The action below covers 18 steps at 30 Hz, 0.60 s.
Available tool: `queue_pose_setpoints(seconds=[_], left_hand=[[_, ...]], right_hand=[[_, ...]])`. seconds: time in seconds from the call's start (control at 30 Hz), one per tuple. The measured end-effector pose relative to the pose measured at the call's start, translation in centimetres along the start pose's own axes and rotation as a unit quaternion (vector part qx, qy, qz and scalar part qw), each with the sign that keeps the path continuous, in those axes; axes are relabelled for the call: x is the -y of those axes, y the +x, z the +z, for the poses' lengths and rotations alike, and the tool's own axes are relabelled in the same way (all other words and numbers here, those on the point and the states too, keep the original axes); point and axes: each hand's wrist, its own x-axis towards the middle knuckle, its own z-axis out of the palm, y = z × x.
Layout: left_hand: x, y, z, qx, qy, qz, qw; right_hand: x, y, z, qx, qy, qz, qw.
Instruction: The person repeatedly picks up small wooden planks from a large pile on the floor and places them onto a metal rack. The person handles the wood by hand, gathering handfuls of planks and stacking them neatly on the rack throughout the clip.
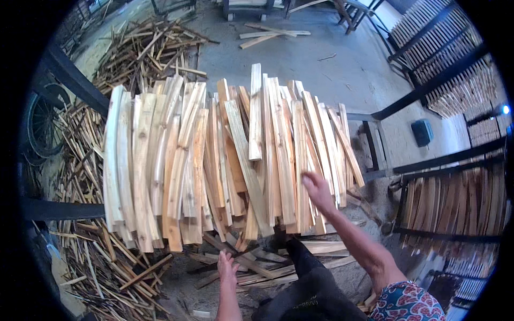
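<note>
A wide stack of pale wooden slats [142, 160] lies in front of me, their lengths running away from me and their near ends uneven. One slat [255, 115] rests on top near the middle, sticking out past the far ends. My right hand [318, 191] is over the right part of the stack, back side up. Its fingers are blurred and partly hidden, so I cannot tell whether it touches the wood. My left hand [227, 267] is below the near ends of the stack, fingers apart and holding nothing.
Scrap sticks [101, 262] heap up on the left, with another heap [144, 51] beyond the stack. Loose boards [321, 249] lie on the floor by my legs. Dark metal bars [64, 209] stand at the left. Racks of boards [455, 203] and a dark container [422, 132] are at right.
</note>
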Motion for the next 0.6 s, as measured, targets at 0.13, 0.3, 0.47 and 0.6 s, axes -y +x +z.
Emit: queue_pose_setpoints(seconds=[0.13, 0.3, 0.47, 0.6], left_hand=[[3.0, 3.2, 2.6, -0.02, -0.143, -0.044, 0.989], [5.6, 2.2, 7.0, -0.037, -0.224, -0.097, 0.969], [9.2, 0.1, 10.9, 0.027, -0.216, -0.198, 0.956], [6.1, -0.2, 17.3, 0.127, -0.375, -0.17, 0.903]], right_hand=[[6.0, 10.1, 4.2, 0.161, -0.076, -0.105, 0.978], [7.3, 16.2, 8.9, 0.362, -0.602, -0.307, 0.642], [3.2, 17.0, 9.2, 0.37, -0.532, -0.379, 0.661], [3.2, 15.7, 9.3, 0.403, -0.429, -0.45, 0.671]])
